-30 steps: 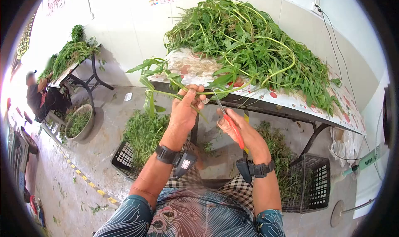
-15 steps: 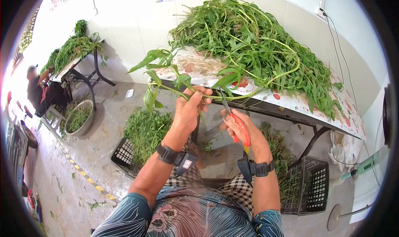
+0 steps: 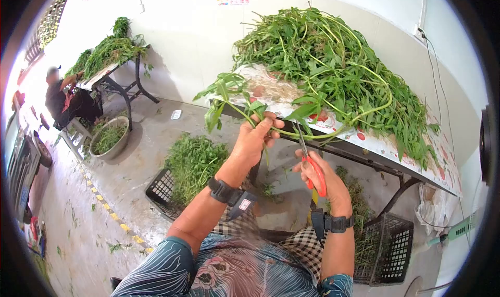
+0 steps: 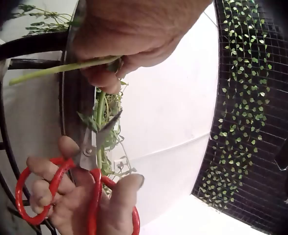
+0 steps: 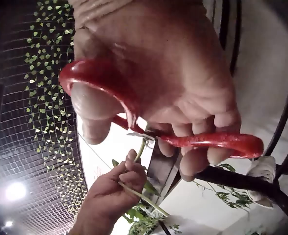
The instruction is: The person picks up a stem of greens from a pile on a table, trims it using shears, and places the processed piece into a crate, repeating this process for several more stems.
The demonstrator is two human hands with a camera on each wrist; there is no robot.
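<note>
My left hand (image 3: 253,139) has its fingers clamped on a leafy green stem (image 3: 291,134), held out just in front of the table (image 3: 364,141) edge. Right hand (image 3: 321,173) fingers are hooked through the red scissors (image 3: 314,173), blades parted around that stem. Huge pile of greens (image 3: 338,73) on the table behind.

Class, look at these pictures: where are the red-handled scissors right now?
The scissors are in the right hand, centre of the head view, blades up at the green stem beside the left hand, below the table edge.
</note>
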